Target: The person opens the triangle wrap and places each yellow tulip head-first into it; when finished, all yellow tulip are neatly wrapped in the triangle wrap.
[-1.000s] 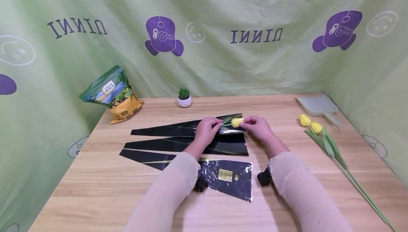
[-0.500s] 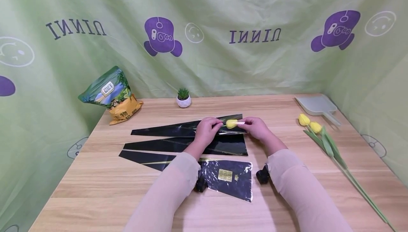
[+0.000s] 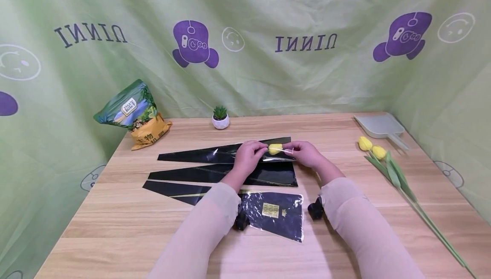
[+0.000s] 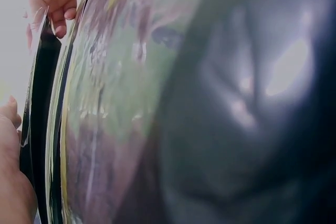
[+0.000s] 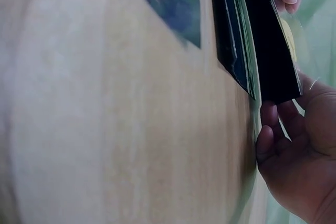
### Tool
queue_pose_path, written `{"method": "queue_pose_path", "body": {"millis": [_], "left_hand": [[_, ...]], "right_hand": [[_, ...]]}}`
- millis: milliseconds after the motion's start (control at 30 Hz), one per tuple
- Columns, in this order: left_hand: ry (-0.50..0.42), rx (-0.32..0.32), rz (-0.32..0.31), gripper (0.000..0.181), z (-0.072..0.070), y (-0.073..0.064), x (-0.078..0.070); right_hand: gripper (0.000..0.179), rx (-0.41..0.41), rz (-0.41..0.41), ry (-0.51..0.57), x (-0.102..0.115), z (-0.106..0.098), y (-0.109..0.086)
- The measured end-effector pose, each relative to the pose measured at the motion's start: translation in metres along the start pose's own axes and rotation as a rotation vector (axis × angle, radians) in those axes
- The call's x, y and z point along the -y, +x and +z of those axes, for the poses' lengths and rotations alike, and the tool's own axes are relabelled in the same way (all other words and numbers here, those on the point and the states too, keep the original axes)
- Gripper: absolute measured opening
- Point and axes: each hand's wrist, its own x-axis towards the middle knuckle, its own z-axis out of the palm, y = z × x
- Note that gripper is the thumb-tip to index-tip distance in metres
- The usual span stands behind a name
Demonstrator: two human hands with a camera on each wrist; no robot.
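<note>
A yellow tulip (image 3: 275,149) lies at the wide end of the farthest black flower sleeve (image 3: 203,154), its stem and leaves hidden by my left hand and the sleeve. My left hand (image 3: 248,155) pinches the sleeve just left of the bloom, thumb and fingertips together. With its thumb and fingers, my right hand (image 3: 307,153) holds the clear film at the sleeve's right end. The right wrist view shows the right hand (image 5: 299,145) at the sleeve's open end (image 5: 275,77), beside the yellow bloom (image 5: 289,38). In the left wrist view, the left hand (image 4: 13,166) sits against the dark sleeve.
Two more black sleeves lie nearer, a middle one (image 3: 184,174) and a front one (image 3: 276,223) with gold print. Two yellow tulips (image 3: 399,181) lie at right by a pale dustpan (image 3: 379,125). A potted succulent (image 3: 220,119) and a green-orange bag (image 3: 138,115) stand behind.
The tulip's bloom has moved left toward my left hand, and its leaves no longer show. My right hand has let go of the bloom and now holds the sleeve's clear film. My left hand stays put.
</note>
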Motion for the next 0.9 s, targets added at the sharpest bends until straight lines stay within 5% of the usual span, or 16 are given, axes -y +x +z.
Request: {"method": "queue_pose_path", "body": {"millis": [700, 900], "left_hand": [[0.079, 0.026, -0.031, 0.019, 0.001, 0.000, 0.002], [0.061, 0.024, -0.025, 0.023, -0.008, 0.001, -0.004]], "right_hand": [[0.036, -0.156, 0.050, 0.088, -0.008, -0.015, -0.023], [0.039, -0.156, 0.049, 0.086, -0.009, -0.027, -0.038]]}}
